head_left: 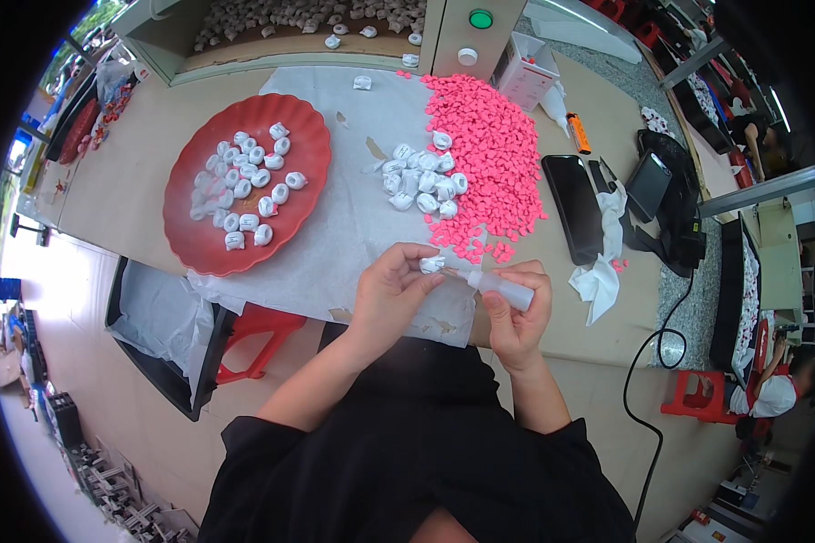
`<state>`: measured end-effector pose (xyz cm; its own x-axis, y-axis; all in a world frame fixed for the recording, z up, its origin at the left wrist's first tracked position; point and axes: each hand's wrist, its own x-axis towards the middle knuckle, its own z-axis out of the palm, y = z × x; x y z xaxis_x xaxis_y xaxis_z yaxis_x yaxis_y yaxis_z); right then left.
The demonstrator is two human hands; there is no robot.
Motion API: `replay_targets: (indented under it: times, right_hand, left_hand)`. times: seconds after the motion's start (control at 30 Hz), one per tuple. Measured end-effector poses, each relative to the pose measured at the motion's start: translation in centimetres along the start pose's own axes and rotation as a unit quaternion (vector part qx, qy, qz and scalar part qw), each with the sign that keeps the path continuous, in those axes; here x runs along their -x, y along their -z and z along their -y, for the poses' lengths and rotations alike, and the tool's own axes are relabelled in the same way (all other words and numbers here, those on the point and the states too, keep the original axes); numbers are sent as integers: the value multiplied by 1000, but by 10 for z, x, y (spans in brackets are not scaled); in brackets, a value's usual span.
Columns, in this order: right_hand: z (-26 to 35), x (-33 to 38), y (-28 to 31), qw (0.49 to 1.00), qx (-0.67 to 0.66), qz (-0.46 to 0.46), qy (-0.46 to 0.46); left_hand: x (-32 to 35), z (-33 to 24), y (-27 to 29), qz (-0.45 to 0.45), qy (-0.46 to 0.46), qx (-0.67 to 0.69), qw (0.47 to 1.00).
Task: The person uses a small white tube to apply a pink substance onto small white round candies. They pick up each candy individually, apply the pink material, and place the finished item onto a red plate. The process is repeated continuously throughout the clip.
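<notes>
The left hand [388, 291] is pinching a small white piece [432, 264] just below the pink heap [489, 154]; the right hand [518, 317] is gripping a squeeze bottle [503, 288], its tip touching the piece

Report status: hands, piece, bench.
Left hand pinching small white piece. Right hand gripping squeeze bottle, nozzle at the piece. White pile, pink pile and red plate beyond the hands, nothing between.
</notes>
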<state>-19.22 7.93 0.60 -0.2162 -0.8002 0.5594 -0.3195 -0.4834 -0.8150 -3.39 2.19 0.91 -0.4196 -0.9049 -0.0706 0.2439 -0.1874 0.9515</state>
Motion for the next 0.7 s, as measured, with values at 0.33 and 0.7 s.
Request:
replay_targets:
  times: [0.33,0.7]
  right_hand:
    - [2,-1,-2,993,86,2,84]
    - [2,-1,-4,990,96,-14,102]
  left_hand:
    - [0,0,1,1,11,-4,1000]
    - [-1,1,1,-5,15,-9,1000]
